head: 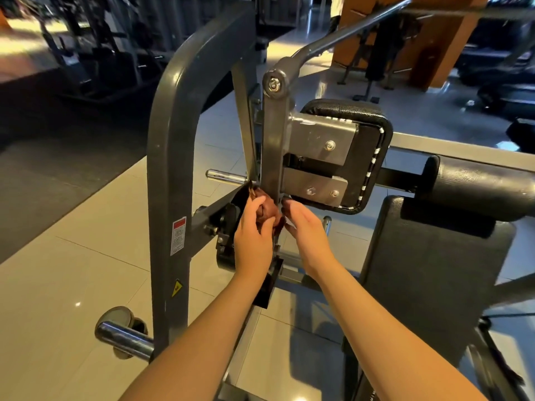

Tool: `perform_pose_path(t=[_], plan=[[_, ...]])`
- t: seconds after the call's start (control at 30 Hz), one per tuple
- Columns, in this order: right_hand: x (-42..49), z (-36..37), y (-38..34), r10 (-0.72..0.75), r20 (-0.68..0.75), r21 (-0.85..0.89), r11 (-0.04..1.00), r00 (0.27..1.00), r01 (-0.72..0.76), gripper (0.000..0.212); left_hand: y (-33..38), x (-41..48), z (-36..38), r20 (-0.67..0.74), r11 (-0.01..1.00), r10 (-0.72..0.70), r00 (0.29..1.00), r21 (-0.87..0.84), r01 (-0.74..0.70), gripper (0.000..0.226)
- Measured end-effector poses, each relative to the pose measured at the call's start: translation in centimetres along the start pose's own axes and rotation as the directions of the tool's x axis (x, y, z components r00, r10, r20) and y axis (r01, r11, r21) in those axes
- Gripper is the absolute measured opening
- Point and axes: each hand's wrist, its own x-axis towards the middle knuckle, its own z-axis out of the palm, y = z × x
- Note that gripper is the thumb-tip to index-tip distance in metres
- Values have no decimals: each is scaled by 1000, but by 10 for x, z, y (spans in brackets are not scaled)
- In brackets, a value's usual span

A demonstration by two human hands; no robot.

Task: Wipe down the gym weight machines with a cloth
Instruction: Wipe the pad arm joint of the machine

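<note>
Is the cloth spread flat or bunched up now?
Bunched up: the left hand grips the brown cloth as a crumpled wad.

Left hand (252, 231) beside right hand (304, 227), fingers curled

Brown cloth (267, 208) (grey machine frame (170, 157))

Pale, glossy tiled floor (72, 256) lies below and to the left of the left hand (253, 235), with a small bright light reflection (77, 304) low on that side. Dark matting (58, 157) adjoins the tiles further left. Well beyond the right hand (307, 230), up and to its right, stands a wood-panelled pillar (443, 53). A person (336, 7) in a white garment stands just left of the pillar, cut off by the frame edge.
</note>
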Motion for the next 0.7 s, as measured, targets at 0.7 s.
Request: perform_pose_path(t=[0.7], plan=[[-1, 13, 7, 7, -65, -27, 1000, 998, -8, 32, -17, 4, 1, 24, 997, 67, 997, 29, -68, 42]])
